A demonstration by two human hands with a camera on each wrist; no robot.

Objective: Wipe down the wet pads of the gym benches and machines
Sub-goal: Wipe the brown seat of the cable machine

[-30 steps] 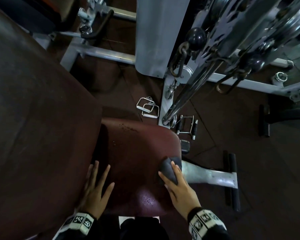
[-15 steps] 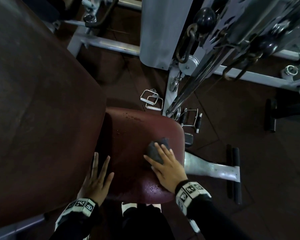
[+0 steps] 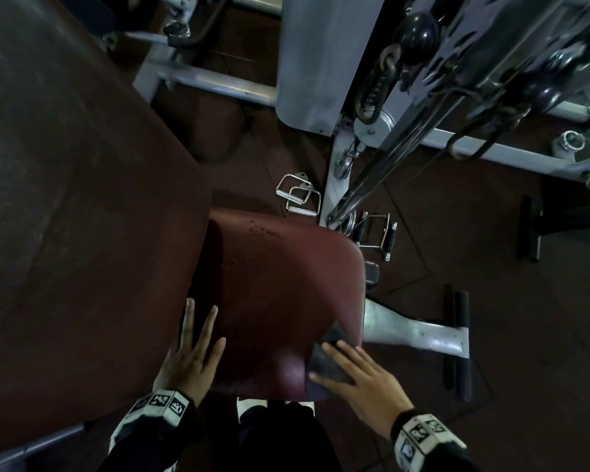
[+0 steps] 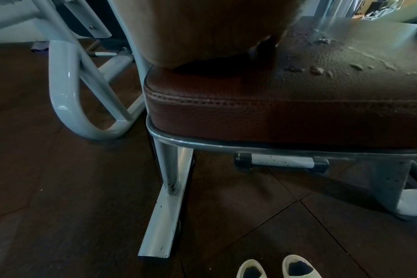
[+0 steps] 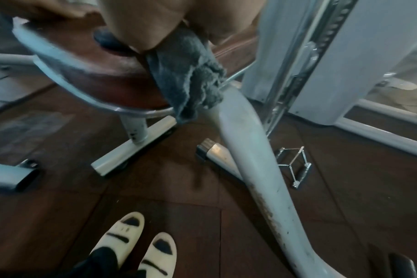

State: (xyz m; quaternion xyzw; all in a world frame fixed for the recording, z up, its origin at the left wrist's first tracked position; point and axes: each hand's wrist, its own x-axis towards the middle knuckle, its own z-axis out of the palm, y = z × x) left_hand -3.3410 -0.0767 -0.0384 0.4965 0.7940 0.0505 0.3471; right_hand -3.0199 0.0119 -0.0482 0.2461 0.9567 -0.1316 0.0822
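A maroon seat pad (image 3: 280,287) lies below me, with water drops (image 3: 258,228) along its far edge and more drops (image 4: 321,67) in the left wrist view. My right hand (image 3: 358,373) presses a grey cloth (image 3: 327,359) flat on the pad's near right corner, fingers straight. The cloth (image 5: 191,75) hangs over the pad's edge in the right wrist view. My left hand (image 3: 193,349) rests flat on the pad's left side, fingers spread, beside the big dark back pad (image 3: 75,206).
A grey cable machine (image 3: 423,80) stands beyond the seat. Metal cable handles (image 3: 298,195) and a black-grip handle (image 3: 377,236) lie on the dark floor. The seat's grey support leg (image 3: 416,335) runs right. My pale shoes (image 5: 141,248) stand under the seat's front.
My right hand has slid the cloth from the middle right of the seat back toward the near right corner. The left hand has stayed flat in its place.
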